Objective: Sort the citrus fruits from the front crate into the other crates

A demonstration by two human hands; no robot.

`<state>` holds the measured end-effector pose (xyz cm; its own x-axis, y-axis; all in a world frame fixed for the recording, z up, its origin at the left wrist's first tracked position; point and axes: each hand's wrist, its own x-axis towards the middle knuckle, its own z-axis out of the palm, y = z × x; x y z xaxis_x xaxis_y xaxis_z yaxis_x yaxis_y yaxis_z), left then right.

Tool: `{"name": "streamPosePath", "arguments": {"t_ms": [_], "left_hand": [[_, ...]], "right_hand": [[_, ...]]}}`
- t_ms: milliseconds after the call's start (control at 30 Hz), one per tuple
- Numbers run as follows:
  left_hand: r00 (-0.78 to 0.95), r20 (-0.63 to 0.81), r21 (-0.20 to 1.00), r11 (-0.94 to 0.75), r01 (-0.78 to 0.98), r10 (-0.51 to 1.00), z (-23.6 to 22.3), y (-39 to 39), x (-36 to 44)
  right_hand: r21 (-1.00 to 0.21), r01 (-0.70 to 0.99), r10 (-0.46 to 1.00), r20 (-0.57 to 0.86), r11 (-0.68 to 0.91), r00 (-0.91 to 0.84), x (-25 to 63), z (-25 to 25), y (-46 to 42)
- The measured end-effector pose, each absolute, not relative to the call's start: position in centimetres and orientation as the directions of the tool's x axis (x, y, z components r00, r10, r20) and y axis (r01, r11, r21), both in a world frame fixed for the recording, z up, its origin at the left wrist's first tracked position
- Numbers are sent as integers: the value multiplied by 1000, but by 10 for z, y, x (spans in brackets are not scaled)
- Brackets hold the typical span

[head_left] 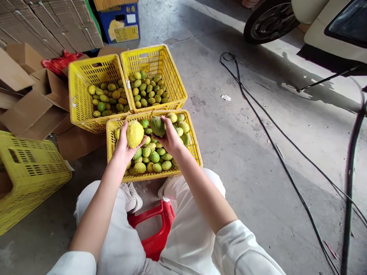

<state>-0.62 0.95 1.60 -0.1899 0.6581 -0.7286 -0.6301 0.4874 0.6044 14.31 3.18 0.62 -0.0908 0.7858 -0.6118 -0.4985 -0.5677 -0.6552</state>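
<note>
My left hand (124,147) is closed around a large yellow lemon (134,133), held over the near yellow crate (197,152). My right hand (169,138) grips a green lemon (158,126) above the same crate. That crate is full of several green and yellow lemons (155,156). Both hands are close together, about a lemon's width apart. I sit on a red stool (153,229) in white trousers, knees either side of it.
Two more yellow crates with lemons stand behind: one at left (78,99), one at right (174,82). An overturned yellow crate (28,172) lies far left. Flattened cardboard boxes (25,110) pile up at left. Black cables (275,149) cross the concrete floor; a vehicle wheel (269,19) is top right.
</note>
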Motion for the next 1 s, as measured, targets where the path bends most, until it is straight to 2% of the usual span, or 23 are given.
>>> {"name": "streamPosePath", "arguments": {"t_ms": [200, 300, 467, 667, 867, 1000], "left_hand": [[-187, -707, 601, 439, -668, 682, 17, 8, -6], [-152, -703, 592, 455, -665, 694, 14, 8, -8], [-207, -708, 613, 443, -654, 675, 14, 10, -9], [-148, -757, 553, 503, -664, 636, 12, 12, -6], [-129, -760, 549, 522, -653, 637, 13, 11, -9], [-110, -721, 580, 509, -635, 684, 18, 7, -7]], "right_hand": [[-681, -516, 808, -587, -519, -38, 142, 5, 28], [-682, -494, 801, -597, -539, -49, 142, 4, 27], [-677, -471, 799, -592, -566, -108, 145, 1, 28], [-701, -503, 824, -565, -506, -41, 143, -3, 29], [-635, -530, 780, -619, -562, -85, 142, 2, 30], [-683, -542, 839, -539, -489, -77, 143, -3, 27]]}}
